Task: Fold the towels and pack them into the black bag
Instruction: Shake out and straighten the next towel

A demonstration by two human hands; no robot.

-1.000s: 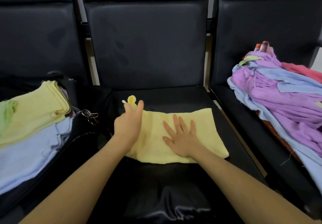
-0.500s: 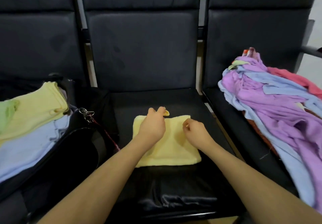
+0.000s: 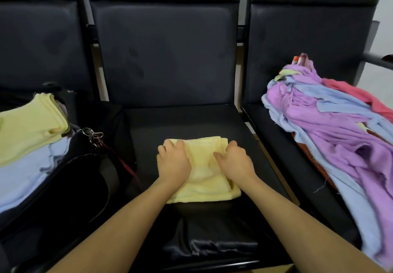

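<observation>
A folded yellow towel [image 3: 204, 179] lies on the middle black seat [image 3: 191, 119]. My left hand [image 3: 173, 163] sits on its left half, fingers curled over the far left corner. On the right half, my right hand [image 3: 237, 163] curls its fingers at the far right edge, thumb pointing inward. The open black bag [image 3: 85, 179] is on the left seat, with a folded yellow towel [image 3: 29, 128] and a folded light blue towel [image 3: 23, 173] stacked in it.
A heap of unfolded purple, light blue and red towels [image 3: 340, 136] covers the right seat. A metal clip and red strap [image 3: 93, 134] hang at the bag's edge. Dark seat backs rise behind. Shiny black fabric [image 3: 208, 245] lies on the seat's front edge.
The yellow towel went from spread wide to folded into a compact rectangle. Both hands moved from pressing and folding it to curling over its far edge.
</observation>
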